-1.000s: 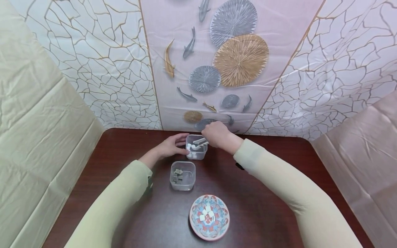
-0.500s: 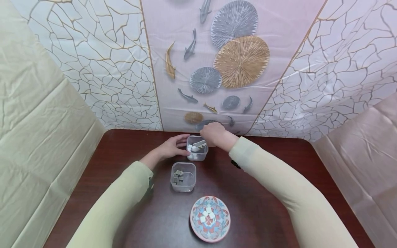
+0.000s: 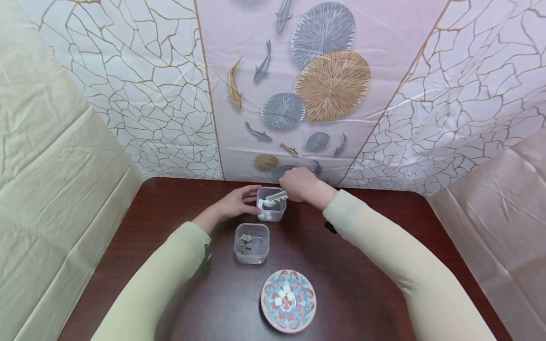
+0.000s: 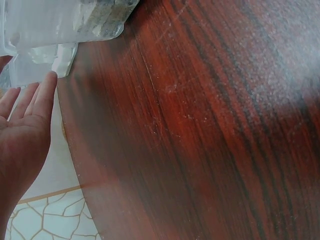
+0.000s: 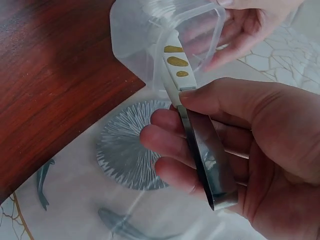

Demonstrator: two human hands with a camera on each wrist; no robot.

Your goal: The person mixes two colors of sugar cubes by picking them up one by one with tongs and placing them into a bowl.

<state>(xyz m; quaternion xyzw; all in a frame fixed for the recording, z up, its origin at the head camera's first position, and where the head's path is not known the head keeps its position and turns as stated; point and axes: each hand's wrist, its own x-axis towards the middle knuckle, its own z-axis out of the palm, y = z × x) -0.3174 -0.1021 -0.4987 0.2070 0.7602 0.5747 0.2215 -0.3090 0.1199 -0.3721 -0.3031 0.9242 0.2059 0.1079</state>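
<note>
In the head view, my left hand [image 3: 232, 202] holds the left side of a clear plastic container [image 3: 275, 216] at the back of the table, thumb at its near corner. In the left wrist view, its fingers [image 4: 45, 95] stretch out beside the container. White cubes [image 3: 261, 203] lie in the container's left part. My right hand [image 3: 298, 183] grips metal tongs [image 5: 210, 160] with white, gold-marked ends. The tongs' white tips reach into the container at the white cubes. Whether a cube sits between the tips I cannot tell.
A second clear container [image 3: 259, 259] with grey-brown cubes [image 3: 245, 239] stands nearer on the dark wooden table [image 3: 350, 284]. A patterned plate [image 3: 307, 317] with several white cubes [image 3: 278, 301] lies at the front. A patterned cloth wall [image 3: 239, 156] rises right behind the table.
The tongs' arms have come closer together. My right hand shifted a little left, then back right. My left hand stays on the container, and the cubes on the plate have not moved.
</note>
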